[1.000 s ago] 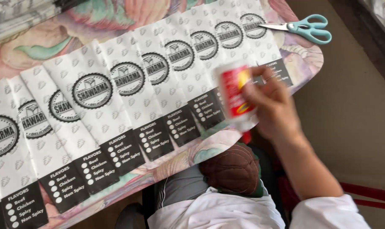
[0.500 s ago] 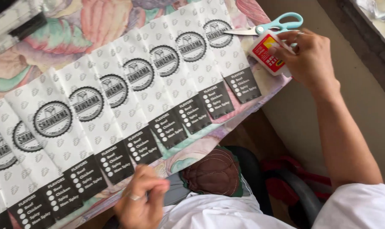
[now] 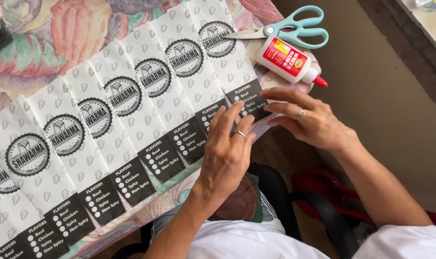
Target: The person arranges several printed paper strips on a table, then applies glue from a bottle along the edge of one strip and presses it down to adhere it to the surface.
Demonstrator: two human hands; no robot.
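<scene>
Both hands lie flat with fingers extended on the last paper bag (image 3: pixel 217 57) at the table's near right corner, the left hand (image 3: pixel 227 148) pressing its dark bottom strip lengthways, the right hand (image 3: pixel 310 120) at its outer edge

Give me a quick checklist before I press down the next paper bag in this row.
1. Left hand flat on the last paper bag's dark lower end: ok.
2. Right hand at that bag's edge, fingertips down: ok.
3. Both hands free of tools: ok.
4. Glue bottle lying by the scissors, red cap on: ok.
5. Glue under the bag's edge: cannot tell.
6. Bags overlapped in an even row: ok.
</scene>
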